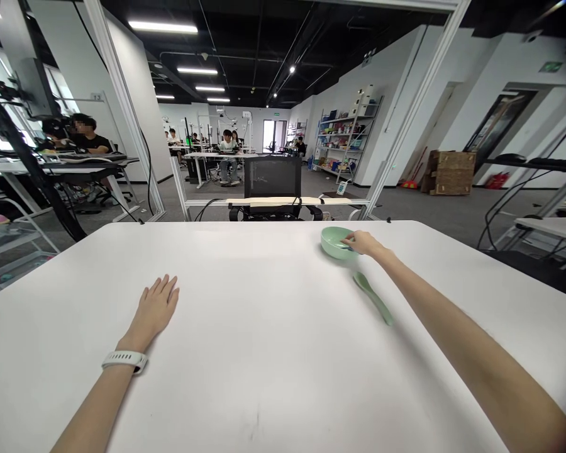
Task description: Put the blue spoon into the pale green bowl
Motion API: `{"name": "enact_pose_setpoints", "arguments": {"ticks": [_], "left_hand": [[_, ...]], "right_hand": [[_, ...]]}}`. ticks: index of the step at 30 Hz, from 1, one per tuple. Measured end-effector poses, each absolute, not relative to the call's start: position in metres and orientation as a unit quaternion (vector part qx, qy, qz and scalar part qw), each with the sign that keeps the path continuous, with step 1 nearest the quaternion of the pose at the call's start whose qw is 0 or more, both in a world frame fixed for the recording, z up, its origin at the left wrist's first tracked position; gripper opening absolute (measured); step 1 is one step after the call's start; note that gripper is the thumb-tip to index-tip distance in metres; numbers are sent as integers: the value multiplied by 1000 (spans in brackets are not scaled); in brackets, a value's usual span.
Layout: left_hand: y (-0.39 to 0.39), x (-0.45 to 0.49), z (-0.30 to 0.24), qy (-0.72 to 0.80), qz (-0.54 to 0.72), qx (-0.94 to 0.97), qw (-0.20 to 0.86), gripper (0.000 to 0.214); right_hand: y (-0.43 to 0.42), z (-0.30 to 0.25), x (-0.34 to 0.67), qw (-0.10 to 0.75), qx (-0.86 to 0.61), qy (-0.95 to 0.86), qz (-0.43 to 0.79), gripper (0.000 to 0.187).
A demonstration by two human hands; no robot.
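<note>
A light green bowl [332,244] is at the far right part of the white table. My right hand [362,243] reaches to its right side, with the fingers closed at the rim and fingertips over the inside. A small dark patch shows under these fingertips, and I cannot make out whether it is shadow. Just in front of the bowl lies a green spoon [373,299], its handle pointing toward the near right; no hand touches it. On the left, my left hand [153,311] rests palm down on the tabletop, fingers stretched out, holding nothing.
The white table [245,352] fills the foreground. Beyond its far edge stand a black mesh chair [272,179] and a metal frame [182,189]. Farther back are people at desks, shelves [346,135] with goods, and a wooden crate [453,172]. A cart [14,242] stands at left.
</note>
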State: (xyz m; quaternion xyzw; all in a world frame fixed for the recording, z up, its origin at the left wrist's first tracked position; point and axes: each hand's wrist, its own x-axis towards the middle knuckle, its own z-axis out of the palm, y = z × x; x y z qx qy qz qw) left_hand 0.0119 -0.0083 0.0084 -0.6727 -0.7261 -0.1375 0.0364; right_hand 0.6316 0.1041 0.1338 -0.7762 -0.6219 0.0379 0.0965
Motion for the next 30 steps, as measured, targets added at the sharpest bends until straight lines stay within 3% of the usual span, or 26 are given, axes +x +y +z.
{"name": "enact_pose_setpoints", "arguments": {"ticks": [7,17,25,30], "left_hand": [[-7,11,7,-728,-136,-671,38,74],[-8,12,6,-730,-142,-667,39,73],[-7,10,9,-723,-144,-674,39,73],[-3,6,7,-725,-136,-675,26,79]], "right_hand": [[106,141,620,138,-783,-602,71,28],[49,137,652,300,-754,-584,9,49],[-35,84,655,124,-811,-557,128,45],[-44,85,626,162,-803,-552,155,34]]}}
